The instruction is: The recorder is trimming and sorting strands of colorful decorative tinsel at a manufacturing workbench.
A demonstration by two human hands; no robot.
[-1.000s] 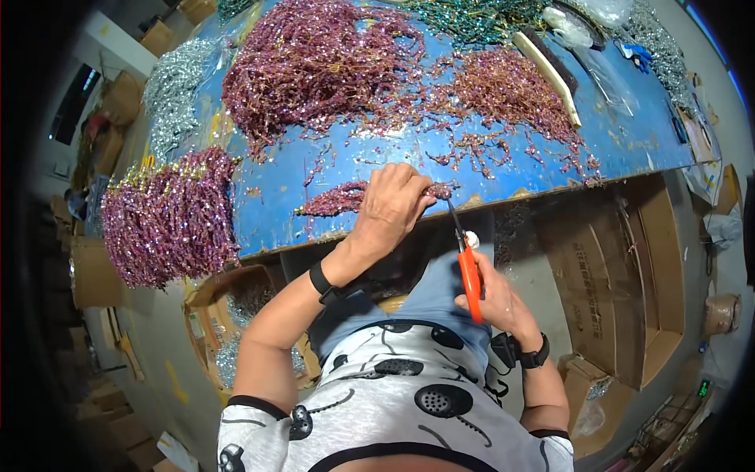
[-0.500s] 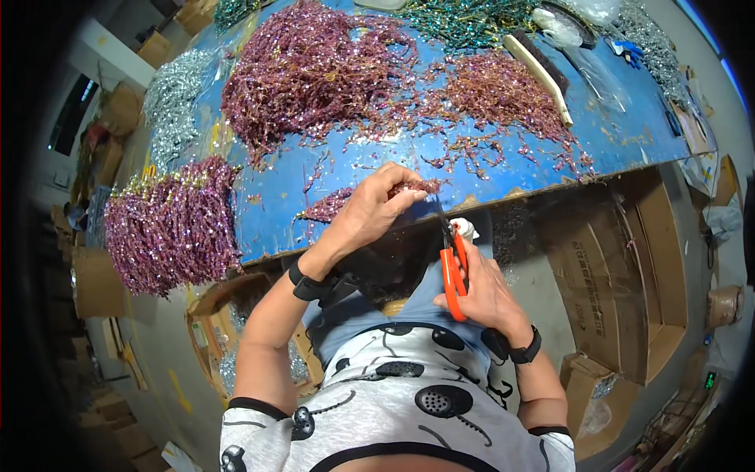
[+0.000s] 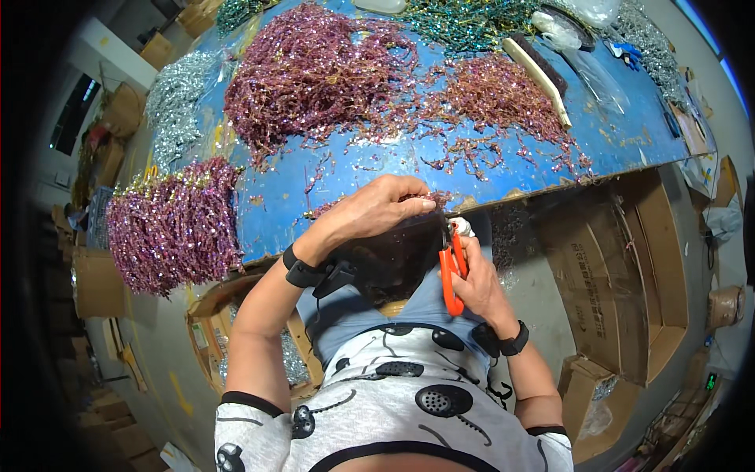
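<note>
Nr blue surface's (image 3: pixel 271 212) front edge, our L hand (image 3: pixel 381 206) pinches pink glittery strands (image 3: pixel 440 197); our R hand (image 3: pixel 482 289) grips orange-handled scissors (image 3: pixel 447 271).

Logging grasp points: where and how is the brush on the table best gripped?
Probably by the bare near end of its pale handle, reached from the table's near edge: that end points toward this edge, while dark bristles line the farther part.

A pale short-sleeved top (image 3: pixel 358 417) carries dark rounded motifs (image 3: pixel 443 400) and black trim (image 3: pixel 385 448) at neck and sleeves. Below is light blue legwear (image 3: pixel 358 308); black wristbands (image 3: pixel 515 341) circle both wrists.
</note>
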